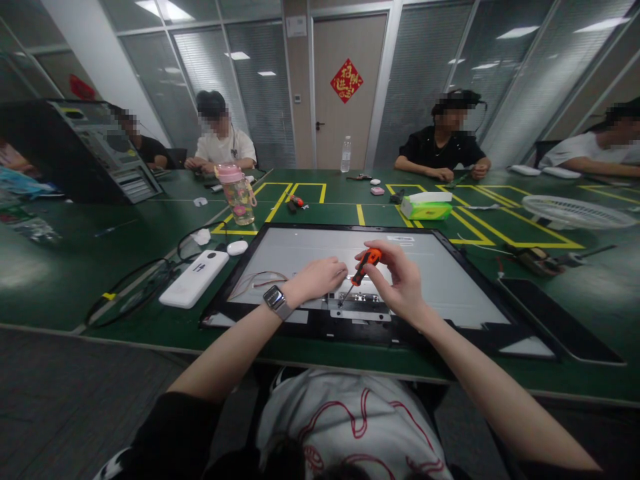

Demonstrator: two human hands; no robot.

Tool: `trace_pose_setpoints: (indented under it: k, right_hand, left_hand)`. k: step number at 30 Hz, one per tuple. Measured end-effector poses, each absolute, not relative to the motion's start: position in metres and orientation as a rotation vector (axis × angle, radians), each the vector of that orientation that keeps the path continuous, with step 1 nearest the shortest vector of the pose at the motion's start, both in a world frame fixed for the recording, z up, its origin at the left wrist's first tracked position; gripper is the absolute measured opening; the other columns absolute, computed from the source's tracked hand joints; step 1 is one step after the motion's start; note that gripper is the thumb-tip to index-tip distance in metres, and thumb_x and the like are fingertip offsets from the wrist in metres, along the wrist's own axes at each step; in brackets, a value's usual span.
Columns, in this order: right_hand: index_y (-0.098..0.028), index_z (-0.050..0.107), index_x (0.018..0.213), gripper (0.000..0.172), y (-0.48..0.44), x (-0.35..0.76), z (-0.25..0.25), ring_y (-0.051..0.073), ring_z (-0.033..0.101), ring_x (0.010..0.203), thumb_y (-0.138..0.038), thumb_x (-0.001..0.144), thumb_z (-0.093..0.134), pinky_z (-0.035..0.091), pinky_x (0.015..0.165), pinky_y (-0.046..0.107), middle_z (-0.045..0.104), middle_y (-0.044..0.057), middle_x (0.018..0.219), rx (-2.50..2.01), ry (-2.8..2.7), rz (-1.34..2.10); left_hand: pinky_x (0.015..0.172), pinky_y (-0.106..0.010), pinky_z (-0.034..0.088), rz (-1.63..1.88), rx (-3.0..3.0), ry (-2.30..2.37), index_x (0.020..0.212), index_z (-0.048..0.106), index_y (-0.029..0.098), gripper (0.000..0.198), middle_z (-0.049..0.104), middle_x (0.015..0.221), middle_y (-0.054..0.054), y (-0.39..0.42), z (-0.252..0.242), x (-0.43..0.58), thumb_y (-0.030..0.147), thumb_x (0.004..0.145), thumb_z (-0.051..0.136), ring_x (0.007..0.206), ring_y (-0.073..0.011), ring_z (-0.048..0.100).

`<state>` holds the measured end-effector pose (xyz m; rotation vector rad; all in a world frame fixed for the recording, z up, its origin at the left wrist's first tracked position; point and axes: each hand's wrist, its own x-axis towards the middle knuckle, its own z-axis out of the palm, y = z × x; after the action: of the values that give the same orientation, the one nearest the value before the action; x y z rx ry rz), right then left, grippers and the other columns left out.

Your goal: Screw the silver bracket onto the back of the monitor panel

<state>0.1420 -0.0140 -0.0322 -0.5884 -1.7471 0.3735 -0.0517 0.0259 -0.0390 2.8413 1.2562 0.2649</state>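
Note:
A flat display panel [290, 250] with a black frame lies face down or back up in front of me; I cannot tell which. My right hand [400, 280] grips an orange and black screwdriver [367, 263], tilted, its tip down at a metal bracket [363, 315] near the panel's front edge. Just left of the screwdriver, my left hand [323, 277] rests low over the panel with its fingers curled together; whatever they hold is hidden. Thin wires [257, 280] lie on the panel left of that hand.
On the left are a white power bank [195, 279], a white case [237, 248], black cables [133, 293], a pink-lidded bottle [235, 193] and a computer tower [107, 150]. A green tissue pack [427, 207], a racket [575, 212] and a black slab [557, 317] lie right. Several people sit across the table.

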Motion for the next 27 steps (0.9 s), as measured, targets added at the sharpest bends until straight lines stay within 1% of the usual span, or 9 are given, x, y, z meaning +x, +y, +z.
trace_pose_setpoints:
  k: [4,7,11,13,15,18,22,25,27]
  right_hand:
    - [-0.024,0.056,0.126,0.032,-0.017,0.139,-0.027,0.022,0.071,0.097,-0.022,0.095,0.057,0.059,0.086,0.040,0.070,0.011,0.115,-0.539,-1.763,0.594]
    - [-0.024,0.061,0.121,0.031,-0.015,0.134,-0.021,0.021,0.070,0.092,-0.025,0.091,0.065,0.059,0.084,0.038,0.071,0.008,0.107,-0.559,-1.757,0.634]
    - [-0.023,0.067,0.109,0.023,-0.012,0.131,-0.005,0.018,0.067,0.082,-0.027,0.086,0.070,0.058,0.077,0.034,0.069,0.006,0.100,-0.612,-1.861,0.498]
    - [-0.022,0.067,0.109,0.021,-0.010,0.131,0.006,0.018,0.065,0.077,-0.027,0.089,0.065,0.056,0.078,0.035,0.069,0.006,0.096,-0.650,-1.963,0.441]
    - [-0.021,0.067,0.111,0.022,-0.008,0.132,0.014,0.019,0.065,0.081,-0.028,0.094,0.057,0.055,0.080,0.037,0.070,0.007,0.095,-0.666,-2.016,0.433]
    - [-0.020,0.069,0.110,0.026,-0.001,0.133,0.017,0.021,0.068,0.090,-0.032,0.099,0.050,0.054,0.084,0.038,0.073,0.008,0.094,-0.638,-1.988,0.640]
    - [-0.022,0.072,0.104,0.022,0.006,0.134,0.006,0.019,0.070,0.085,-0.037,0.092,0.062,0.057,0.078,0.034,0.074,0.005,0.092,-0.535,-1.798,0.937]
    - [-0.024,0.074,0.094,0.017,0.004,0.133,-0.001,0.018,0.068,0.081,-0.038,0.085,0.071,0.057,0.074,0.033,0.070,0.003,0.091,-0.550,-1.715,0.846]
    - [-0.025,0.074,0.095,0.017,0.000,0.133,-0.002,0.019,0.067,0.086,-0.039,0.088,0.068,0.056,0.080,0.036,0.069,0.004,0.093,-0.594,-1.708,0.700]
  left_hand:
    - [0.076,-0.031,0.048,0.327,2.757,1.270,0.101,0.066,0.017,0.032,0.064,0.099,-0.009,0.026,-0.041,-0.052,0.031,0.102,0.036,0.085,-0.0207,0.063]
    - [0.078,-0.031,0.049,0.362,2.728,1.263,0.103,0.065,0.017,0.031,0.066,0.102,-0.009,0.025,-0.041,-0.052,0.031,0.102,0.037,0.089,-0.0215,0.064]
    - [0.076,-0.031,0.049,0.371,2.698,1.296,0.111,0.062,0.016,0.029,0.067,0.103,-0.010,0.024,-0.041,-0.053,0.031,0.100,0.039,0.090,-0.0234,0.065]
    - [0.077,-0.031,0.049,0.358,2.686,1.310,0.110,0.063,0.017,0.028,0.067,0.102,-0.009,0.024,-0.040,-0.052,0.031,0.099,0.041,0.089,-0.0234,0.065]
    - [0.078,-0.030,0.049,0.340,2.682,1.301,0.105,0.065,0.018,0.027,0.067,0.099,-0.008,0.025,-0.040,-0.052,0.031,0.099,0.041,0.088,-0.0228,0.065]
    - [0.080,-0.029,0.049,0.333,2.691,1.288,0.100,0.065,0.018,0.028,0.066,0.099,-0.007,0.025,-0.038,-0.052,0.031,0.100,0.040,0.089,-0.0216,0.065]
    - [0.075,-0.029,0.048,0.322,2.675,1.296,0.099,0.064,0.018,0.030,0.066,0.095,-0.006,0.023,-0.036,-0.052,0.033,0.101,0.038,0.084,-0.0206,0.064]
    - [0.074,-0.031,0.048,0.330,2.680,1.308,0.099,0.064,0.018,0.033,0.066,0.097,-0.008,0.022,-0.036,-0.051,0.034,0.102,0.035,0.085,-0.0217,0.064]
    - [0.075,-0.031,0.049,0.331,2.706,1.299,0.099,0.065,0.018,0.035,0.066,0.098,-0.009,0.023,-0.037,-0.051,0.034,0.102,0.034,0.086,-0.0222,0.065]
